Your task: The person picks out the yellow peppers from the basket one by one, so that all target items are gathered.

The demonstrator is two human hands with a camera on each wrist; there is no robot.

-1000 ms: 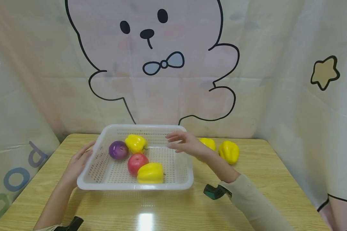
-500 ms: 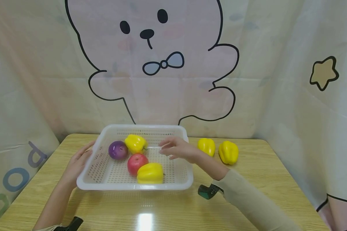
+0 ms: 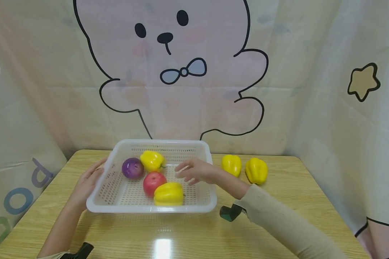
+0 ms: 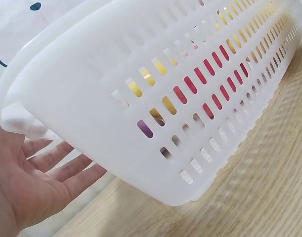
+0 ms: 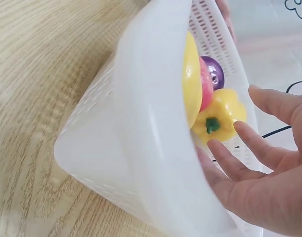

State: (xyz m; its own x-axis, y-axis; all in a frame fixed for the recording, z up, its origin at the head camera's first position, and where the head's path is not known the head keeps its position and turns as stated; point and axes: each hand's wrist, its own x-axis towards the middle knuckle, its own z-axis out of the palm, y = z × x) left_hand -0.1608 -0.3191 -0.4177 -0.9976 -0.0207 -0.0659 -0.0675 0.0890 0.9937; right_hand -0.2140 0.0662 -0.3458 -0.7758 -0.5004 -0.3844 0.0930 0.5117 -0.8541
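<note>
Your loosely spread left grip (image 3: pixel 86 182), lower left, likely steadies the basket (image 3: pixel 123 209). Your right grip (image 3: pixel 196 170), centre, hangs spread, empty

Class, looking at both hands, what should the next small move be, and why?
Probably lower the right hand toward the front yellow pepper: the hand is empty over the basket, that pepper lies close by, and the left hand is at the basket's left side.
</note>
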